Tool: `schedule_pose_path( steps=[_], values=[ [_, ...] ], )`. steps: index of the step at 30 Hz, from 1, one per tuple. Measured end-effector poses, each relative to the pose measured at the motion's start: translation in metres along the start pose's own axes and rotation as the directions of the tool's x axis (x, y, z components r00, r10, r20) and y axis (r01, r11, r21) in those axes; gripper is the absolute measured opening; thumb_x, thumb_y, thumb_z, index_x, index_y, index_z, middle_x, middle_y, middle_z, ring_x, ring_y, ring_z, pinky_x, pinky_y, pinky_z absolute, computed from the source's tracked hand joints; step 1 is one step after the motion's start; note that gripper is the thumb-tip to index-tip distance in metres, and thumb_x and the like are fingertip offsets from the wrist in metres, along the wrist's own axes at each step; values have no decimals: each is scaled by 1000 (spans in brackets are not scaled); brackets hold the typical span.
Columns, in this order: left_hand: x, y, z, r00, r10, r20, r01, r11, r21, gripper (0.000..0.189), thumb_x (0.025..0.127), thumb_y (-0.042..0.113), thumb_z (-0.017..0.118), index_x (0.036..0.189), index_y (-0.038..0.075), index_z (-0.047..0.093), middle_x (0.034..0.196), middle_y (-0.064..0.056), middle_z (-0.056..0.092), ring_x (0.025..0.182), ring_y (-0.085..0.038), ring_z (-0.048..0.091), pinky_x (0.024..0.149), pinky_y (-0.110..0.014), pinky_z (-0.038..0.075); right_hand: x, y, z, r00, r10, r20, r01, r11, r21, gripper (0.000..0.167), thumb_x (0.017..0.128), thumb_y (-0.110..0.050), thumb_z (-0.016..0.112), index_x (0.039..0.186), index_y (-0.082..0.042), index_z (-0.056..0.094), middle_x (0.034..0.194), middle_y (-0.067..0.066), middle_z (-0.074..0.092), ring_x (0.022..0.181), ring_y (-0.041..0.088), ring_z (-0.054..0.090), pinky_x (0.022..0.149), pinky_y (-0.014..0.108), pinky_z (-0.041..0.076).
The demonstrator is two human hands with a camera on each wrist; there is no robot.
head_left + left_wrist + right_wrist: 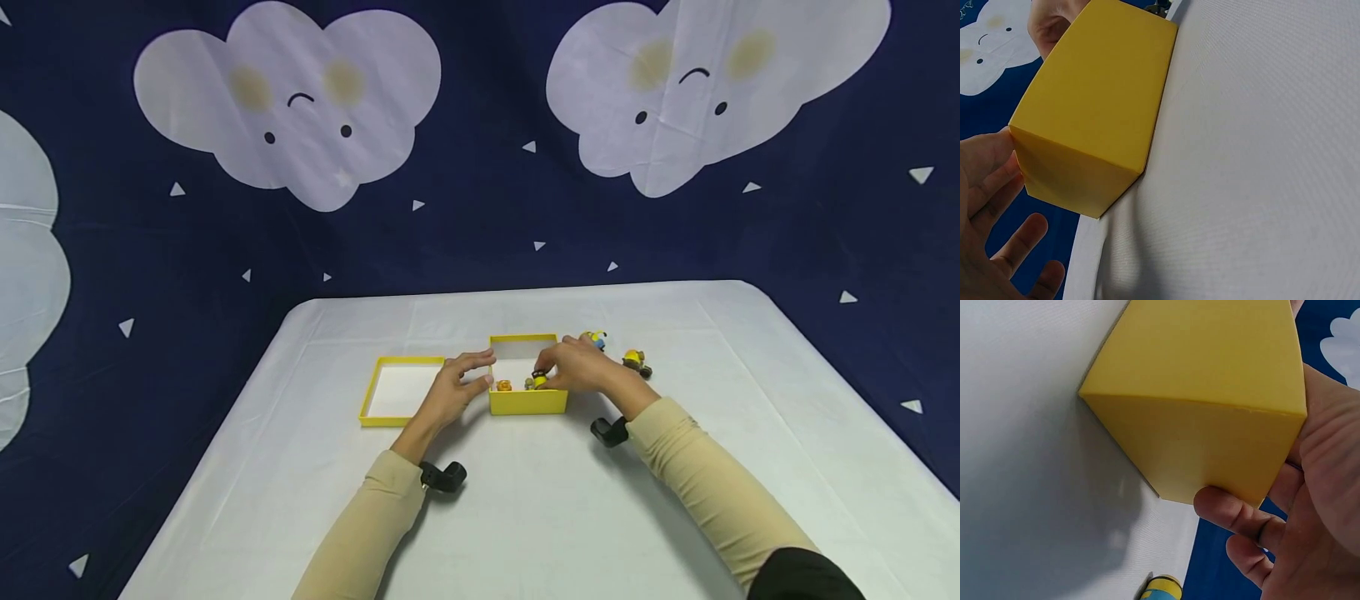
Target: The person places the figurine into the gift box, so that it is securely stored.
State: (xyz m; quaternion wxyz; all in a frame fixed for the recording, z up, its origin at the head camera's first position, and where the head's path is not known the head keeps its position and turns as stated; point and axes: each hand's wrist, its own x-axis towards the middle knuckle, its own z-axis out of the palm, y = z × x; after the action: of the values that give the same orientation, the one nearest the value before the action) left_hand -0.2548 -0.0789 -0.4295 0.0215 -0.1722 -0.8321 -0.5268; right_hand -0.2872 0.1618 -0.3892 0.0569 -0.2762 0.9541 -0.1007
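An open yellow box (pixel 528 403) with a white inside stands on the table. Over its right wall reaches my right hand (pixel 576 365), pinching a small yellow toy figure with a black top (pixel 540 380) inside the box. In the right wrist view, some fingers (pixel 1229 509) of that hand lie along the box's outer end. My left hand (pixel 450 390) is at the left wall, its fingers extended and the fingertips touching the box edge in the left wrist view. Also in the box are a small orange toy (pixel 504 386) and a small greyish toy (pixel 528 384) beside the pinched figure.
The yellow-rimmed lid (pixel 363 408) lies with its white inside up, left of the box. Behind the right hand stands a blue-and-yellow toy figure (pixel 597 339). Farther right sits a yellow-and-brown toy with dark wheels (pixel 637 362). A dark blue cloud-print cloth (pixel 480 225) hangs behind the table.
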Motion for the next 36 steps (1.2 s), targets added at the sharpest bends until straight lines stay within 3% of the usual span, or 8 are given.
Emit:
schedule_pose_path(
  steps=[16,36],
  values=[
    [2,1,-1,1000,-2,-5,2,1000,10,33,89,13,64,122,11,63,137,4,55,133,-23,40,110,-49,33,6,-5,-7,995,18,101,-11,998,-69,23,82,-32,70,102,-20,71,101,-7,72,91,16,54,78,35,34],
    [0,0,0,1000,-7,5,7,1000,28,34,90,13,63,124,9,62,138,4,54,132,-23,40,109,-49,34,8,-1,-3,992,14,124,-9,999,-38,16,83,-34,69,95,-24,74,94,-10,73,89,14,53,78,35,32]
  ],
)
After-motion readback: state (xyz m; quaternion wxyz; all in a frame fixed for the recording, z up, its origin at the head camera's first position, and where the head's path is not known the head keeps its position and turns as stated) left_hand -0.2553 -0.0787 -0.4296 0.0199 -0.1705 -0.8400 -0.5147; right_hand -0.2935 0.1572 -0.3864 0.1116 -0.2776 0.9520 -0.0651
